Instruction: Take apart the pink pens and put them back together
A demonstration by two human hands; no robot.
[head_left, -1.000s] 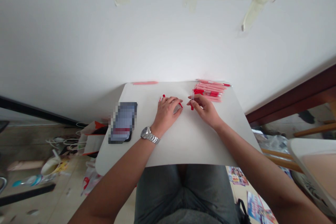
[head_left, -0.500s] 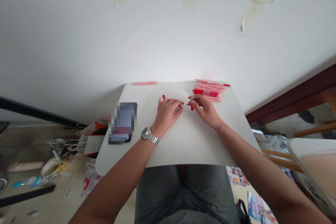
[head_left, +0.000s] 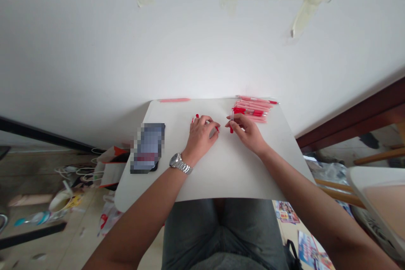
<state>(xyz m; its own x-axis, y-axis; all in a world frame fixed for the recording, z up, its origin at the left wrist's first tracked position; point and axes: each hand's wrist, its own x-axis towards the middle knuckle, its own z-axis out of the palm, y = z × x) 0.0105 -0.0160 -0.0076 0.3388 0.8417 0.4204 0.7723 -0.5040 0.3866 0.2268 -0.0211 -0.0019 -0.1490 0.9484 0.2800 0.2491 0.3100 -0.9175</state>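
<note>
The worktop (head_left: 221, 173) stands before a wall (head_left: 196, 46). On it, a smartphone (head_left: 148, 147) lies left of the left hand (head_left: 201, 131), pens (head_left: 253, 111) are heaped behind the right hand (head_left: 248, 130), and a pen barrel (head_left: 174, 100) lies along the back-left edge.

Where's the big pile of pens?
In the head view, the pile lies at the far right of the table, just beyond the right hand.

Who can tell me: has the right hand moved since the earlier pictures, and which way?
No: judged against the pen pile on the white table, the right hand shows no visible shift either way.
</note>
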